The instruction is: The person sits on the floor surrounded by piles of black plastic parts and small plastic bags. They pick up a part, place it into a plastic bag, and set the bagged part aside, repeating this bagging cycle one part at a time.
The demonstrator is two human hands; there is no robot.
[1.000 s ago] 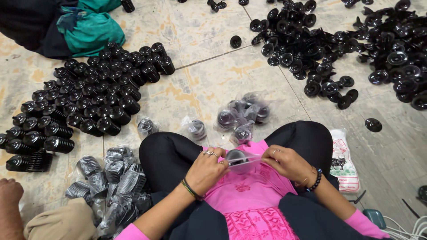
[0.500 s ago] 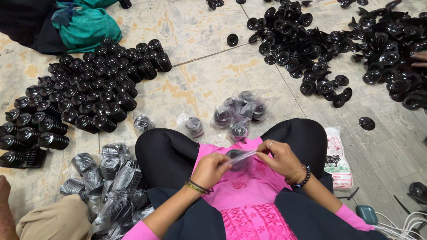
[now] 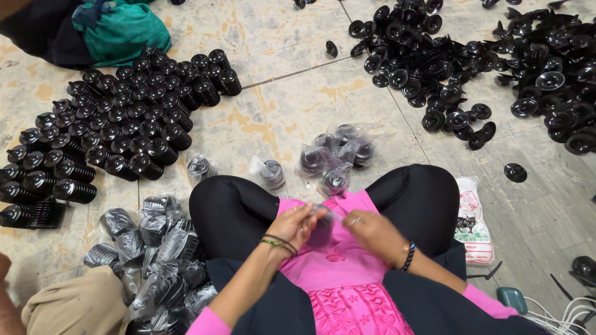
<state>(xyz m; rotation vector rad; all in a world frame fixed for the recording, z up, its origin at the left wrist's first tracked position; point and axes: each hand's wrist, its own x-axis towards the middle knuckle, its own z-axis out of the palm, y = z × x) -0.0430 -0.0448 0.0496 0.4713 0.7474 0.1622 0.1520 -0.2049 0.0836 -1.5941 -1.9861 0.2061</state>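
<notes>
Person sits cross-legged on a mottled stone tile floor (image 3: 298,105), both hands meeting over the lap. Left hand (image 3: 297,224) has fingers curled and pinched on the edge of a small clear plastic bag (image 3: 324,223) that holds a stack of black round plastic discs; green and dark bangles on that wrist. Right hand (image 3: 371,231) is also partly closed, fingers pinching the other side of the same bag; ring on one finger, dark bead bracelet at the wrist. Bag sits between the two hands, just above the pink embroidered tunic (image 3: 347,291), contents blurred.

On the floor just ahead of the knees: small cluster of filled clear bags (image 3: 338,155), plus two single ones (image 3: 270,174) further left. Beside the left knee, a heap of more bagged black stacks (image 3: 155,248). Further left, rows of unbagged black ribbed disc stacks (image 3: 118,130) lying on their sides. Top right, a loose scattered pile of black cup-shaped plastic parts (image 3: 484,68). White printed pouch (image 3: 472,217) by the right knee. Teal cloth bundle (image 3: 121,28) at top left. Another person's khaki-clad knee (image 3: 74,307) at bottom left.
</notes>
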